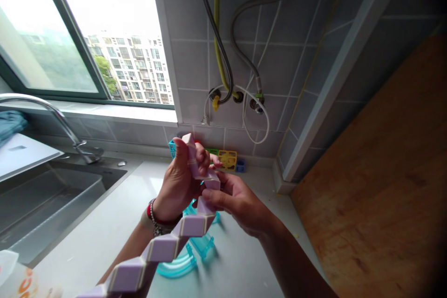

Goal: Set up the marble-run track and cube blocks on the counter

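"Holding something in our left hand (178, 191), are we?"

"Yes, the upper end of the lilac jointed chain (162, 249). We have our fingers curled closed around its top blocks, and the thumb points up beside them."

"What about our right hand (240, 200)?"

"We bring it in from the other side, thumb and fingers almost together, pinching the same chain at a bend just below the left hand's grip."

"So where does the rest of it go?"

"It zigzags through the air over the white counter (251, 260), slanting down toward us and to the left, across our left forearm, then leaves the bottom of our view. We wear bracelets (155, 221) on that wrist."

"And what do we see underneath?"

"Clear turquoise plastic parts (178, 263), one of them curved, lying on the counter. Behind our fingers, near the tiled wall (190, 63), we have small coloured pieces, including a yellow one (227, 160)."

"Anything farther off?"

"On our left, the sink (130, 170) and its tap (66, 125); on our right, a wooden panel (377, 186). A yellow hose (217, 14) runs down the tiles."
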`<state>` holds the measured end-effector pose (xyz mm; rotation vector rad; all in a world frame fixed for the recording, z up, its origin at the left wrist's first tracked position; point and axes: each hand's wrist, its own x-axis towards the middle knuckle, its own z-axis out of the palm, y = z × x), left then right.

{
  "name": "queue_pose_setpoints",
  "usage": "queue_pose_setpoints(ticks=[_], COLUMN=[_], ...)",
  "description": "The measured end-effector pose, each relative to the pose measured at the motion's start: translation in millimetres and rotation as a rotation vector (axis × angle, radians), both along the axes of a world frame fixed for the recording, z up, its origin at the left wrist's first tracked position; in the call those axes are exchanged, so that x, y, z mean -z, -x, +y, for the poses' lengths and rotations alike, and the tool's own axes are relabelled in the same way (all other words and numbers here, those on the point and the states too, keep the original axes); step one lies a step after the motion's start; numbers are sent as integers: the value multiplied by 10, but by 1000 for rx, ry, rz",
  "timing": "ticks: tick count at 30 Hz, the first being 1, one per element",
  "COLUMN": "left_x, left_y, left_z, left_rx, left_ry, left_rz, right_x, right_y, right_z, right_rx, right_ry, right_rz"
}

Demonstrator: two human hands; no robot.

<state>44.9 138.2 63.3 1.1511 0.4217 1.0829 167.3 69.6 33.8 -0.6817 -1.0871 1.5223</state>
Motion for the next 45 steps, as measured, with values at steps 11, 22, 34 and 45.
queue_pose_setpoints(ticks=[11,22,34,45], left_x=[110,77,-212,-166], left_y=[34,87,286,254], left_z=[82,67,-138,-39], left_rx=[-137,-54,-120,-8], left_ry=[-366,-353,-298,-52], left_rz=[61,123,253,91], right_x=[-7,15,-114,-129], right_y=[27,18,-187,-176], right_z=[-34,-20,-148,-135], right_rx=[333,472,563,692], right_ry=[-99,-123,-277,-735], right_rz=[90,-46,-392,-652])
